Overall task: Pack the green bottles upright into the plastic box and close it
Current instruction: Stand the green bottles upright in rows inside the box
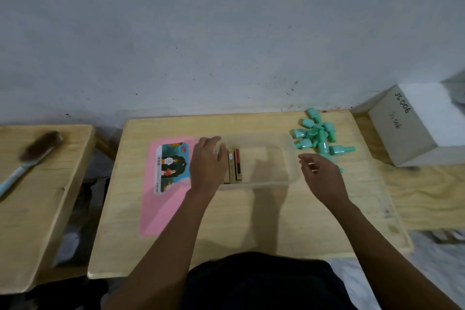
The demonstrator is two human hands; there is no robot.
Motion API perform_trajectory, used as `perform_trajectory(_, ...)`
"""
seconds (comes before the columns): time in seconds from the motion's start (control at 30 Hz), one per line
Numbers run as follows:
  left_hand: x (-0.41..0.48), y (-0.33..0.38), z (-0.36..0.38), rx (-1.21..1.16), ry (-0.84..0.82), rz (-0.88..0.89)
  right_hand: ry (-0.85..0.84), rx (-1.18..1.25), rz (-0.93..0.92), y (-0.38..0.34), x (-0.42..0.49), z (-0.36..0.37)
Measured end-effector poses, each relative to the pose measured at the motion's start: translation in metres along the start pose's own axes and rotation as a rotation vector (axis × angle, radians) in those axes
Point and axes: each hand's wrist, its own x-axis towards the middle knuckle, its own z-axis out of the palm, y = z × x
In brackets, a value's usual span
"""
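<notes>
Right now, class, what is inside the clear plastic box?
At the left end of the plastic box, a few flat brown and red slabs stand on edge. No green bottles are inside yet. The left hand hides that corner.

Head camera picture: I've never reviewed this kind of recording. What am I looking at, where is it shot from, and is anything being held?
There is no machine here: a person works with bare hands, and the one picture comes from a wide-angle camera on their head, looking down at a wooden table. In the middle sits a clear plastic box, open, with a few flat card packets standing at its left end. Its pink lid lies beside it on the left. A heap of green bottles lies on the right, none packed yet. The left hand rests at the box's left end; the right hand hovers open near the bottles, holding nothing I can see.
</notes>
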Motion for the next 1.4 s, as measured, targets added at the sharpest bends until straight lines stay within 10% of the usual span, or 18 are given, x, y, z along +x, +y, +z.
perform_trajectory(0.3,-0.030,0.085,0.080,-0.091,-0.489,0.438,0.010,-0.147,0.282,0.082,-0.036,-0.042)
perform_trajectory(0.63,-0.020,0.146,0.170,0.227,-0.881,0.449,-0.167,-0.294,0.199,0.109,-0.028,-0.045)
perform_trajectory(1.4,0.002,0.167,0.239,0.506,-0.923,0.481,-0.543,-0.204,0.106,0.119,0.014,-0.058)
